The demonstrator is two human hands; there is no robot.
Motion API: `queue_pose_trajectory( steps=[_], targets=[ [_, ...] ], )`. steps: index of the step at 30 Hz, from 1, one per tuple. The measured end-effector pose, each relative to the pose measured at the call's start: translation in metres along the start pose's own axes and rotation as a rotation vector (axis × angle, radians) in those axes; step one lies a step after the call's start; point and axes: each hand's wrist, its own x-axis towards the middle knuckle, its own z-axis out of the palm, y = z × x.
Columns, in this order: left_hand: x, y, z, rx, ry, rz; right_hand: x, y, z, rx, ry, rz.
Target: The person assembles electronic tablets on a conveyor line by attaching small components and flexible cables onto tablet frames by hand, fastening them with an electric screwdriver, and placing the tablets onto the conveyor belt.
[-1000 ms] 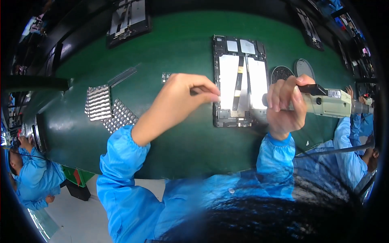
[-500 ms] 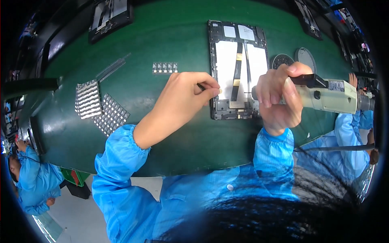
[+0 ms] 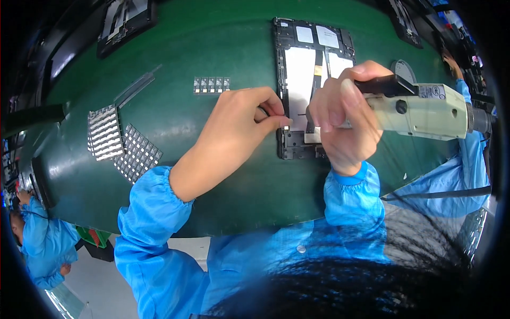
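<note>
An opened tablet (image 3: 298,69) lies on the green work table, with its black frame, white panels and a dark flat cable showing. My left hand (image 3: 234,119) is closed in a pinch at the tablet's left edge; whatever its fingertips hold is too small to make out. In my right hand (image 3: 350,119) is a pale electric screwdriver (image 3: 435,114) with a black lever, lying sideways with its tip end pointing left over the tablet. The fingers cover most of that tip, along with the tablet's lower right part.
Left of the tablet lies a short strip of small black-and-white parts (image 3: 211,85). Farther left are sheets of such parts (image 3: 106,133) and a clear strip (image 3: 135,89). A round dish (image 3: 404,70) sits at right. Other tablets (image 3: 125,24) stand at the far edge; co-workers sit on both sides.
My right hand has carried the screwdriver left, farther over the tablet. My left hand keeps its pinch at the tablet's edge. The whole view has shifted slightly.
</note>
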Motion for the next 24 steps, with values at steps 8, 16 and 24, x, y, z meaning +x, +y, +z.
queue_pose_trajectory(
  steps=[8, 16, 24],
  targets=[
    [0.004, -0.007, -0.006, -0.199, -0.084, -0.173, -0.002, 0.014, 0.008, -0.008, 0.05, 0.067],
    [0.007, -0.008, -0.008, -0.193, -0.083, -0.179, -0.003, 0.023, 0.002, -0.168, -0.038, 0.064],
    [0.007, -0.01, -0.008, -0.226, -0.092, -0.175, -0.007, 0.028, 0.0, -0.18, 0.158, 0.113]
  ],
)
